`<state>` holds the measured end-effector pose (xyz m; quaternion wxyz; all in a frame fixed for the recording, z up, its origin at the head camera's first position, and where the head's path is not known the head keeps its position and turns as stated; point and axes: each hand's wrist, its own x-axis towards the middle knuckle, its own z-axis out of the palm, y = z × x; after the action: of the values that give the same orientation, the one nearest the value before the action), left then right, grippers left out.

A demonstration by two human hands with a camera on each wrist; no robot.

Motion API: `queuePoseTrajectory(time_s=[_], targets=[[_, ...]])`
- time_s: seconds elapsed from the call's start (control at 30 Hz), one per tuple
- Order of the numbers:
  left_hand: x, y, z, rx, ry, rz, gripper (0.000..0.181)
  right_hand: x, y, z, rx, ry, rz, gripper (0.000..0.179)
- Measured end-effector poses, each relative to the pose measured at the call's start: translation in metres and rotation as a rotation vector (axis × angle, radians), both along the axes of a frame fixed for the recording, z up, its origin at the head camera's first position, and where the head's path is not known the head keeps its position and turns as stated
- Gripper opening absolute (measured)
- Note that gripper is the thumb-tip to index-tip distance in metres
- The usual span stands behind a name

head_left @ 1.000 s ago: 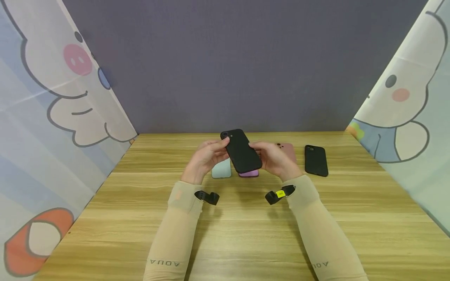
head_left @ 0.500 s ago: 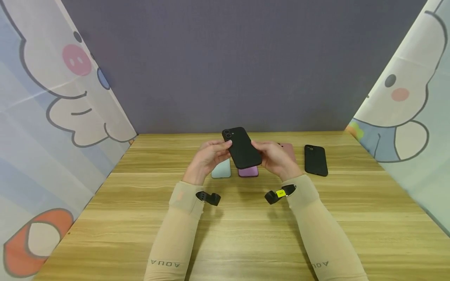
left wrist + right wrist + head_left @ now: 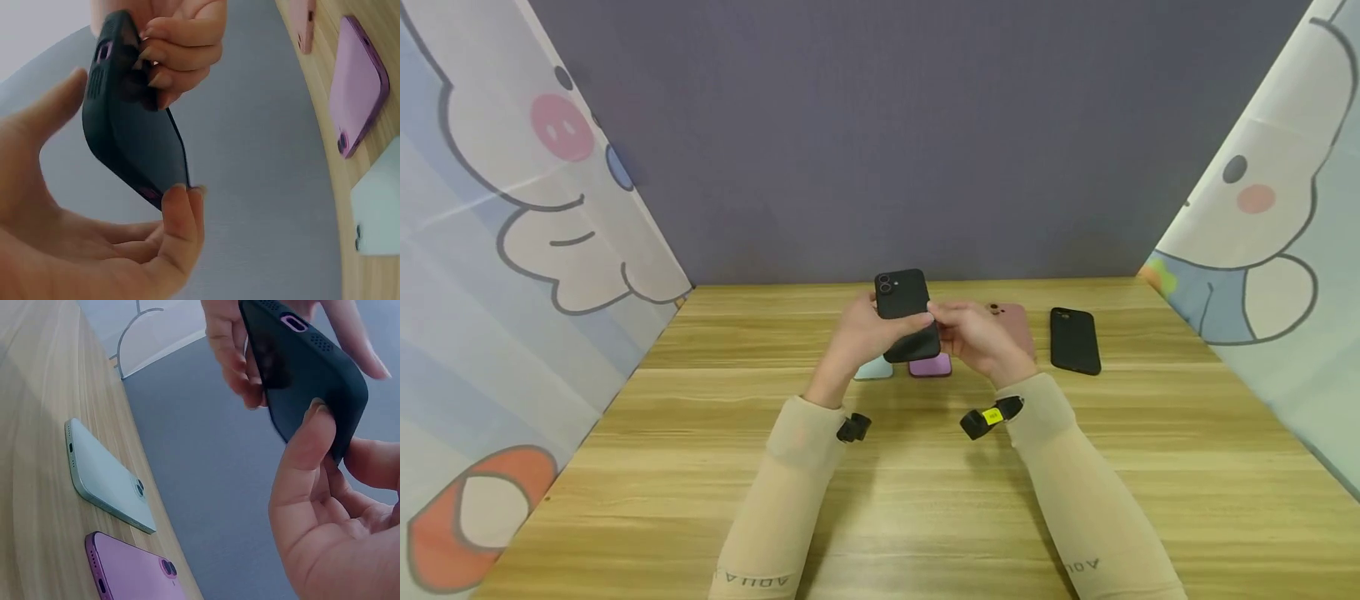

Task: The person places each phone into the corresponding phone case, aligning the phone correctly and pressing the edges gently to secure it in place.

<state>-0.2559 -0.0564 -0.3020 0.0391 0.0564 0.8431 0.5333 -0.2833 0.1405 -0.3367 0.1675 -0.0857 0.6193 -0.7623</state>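
A phone in a black case is held in both hands above the table, its camera end pointing away from me. My left hand grips it with the thumb across the back and fingertips at the far edge. My right hand pinches the right long edge. In the left wrist view, the phone's dark screen side shows, with the right hand's fingers curled at its upper part. In the right wrist view, a pink-rimmed charging port shows through the case's end.
On the wooden table, a pale mint phone and a purple phone lie below the hands, partly hidden in the head view. Further right lie a pink phone and a black phone or case. A grey panel stands behind.
The black-cased phone has turned straighter and its lower end has swung left. My left thumb has moved from its upper left edge across its back. The right hand still holds the right edge.
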Motion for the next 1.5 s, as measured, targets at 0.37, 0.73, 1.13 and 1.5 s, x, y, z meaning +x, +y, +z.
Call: queuePoseTrajectory(time_s=[0.37,0.73,1.13,1.5], targets=[[0.011,0.012,0.001,-0.363,0.087,0.052,0.105,0.003,-0.008,-0.001,-0.001,-0.018,0.042,0.026],[0.010,0.014,0.004,-0.500,0.007,0.053,0.111,0.005,-0.011,-0.001,0.007,-0.025,0.072,0.026],[0.005,0.008,0.002,-0.528,0.057,0.024,0.067,0.003,-0.008,0.003,0.081,-0.005,0.130,0.033],[-0.004,-0.017,-0.006,-0.552,-0.015,0.040,0.073,-0.007,0.004,0.002,0.270,0.009,0.114,0.024]])
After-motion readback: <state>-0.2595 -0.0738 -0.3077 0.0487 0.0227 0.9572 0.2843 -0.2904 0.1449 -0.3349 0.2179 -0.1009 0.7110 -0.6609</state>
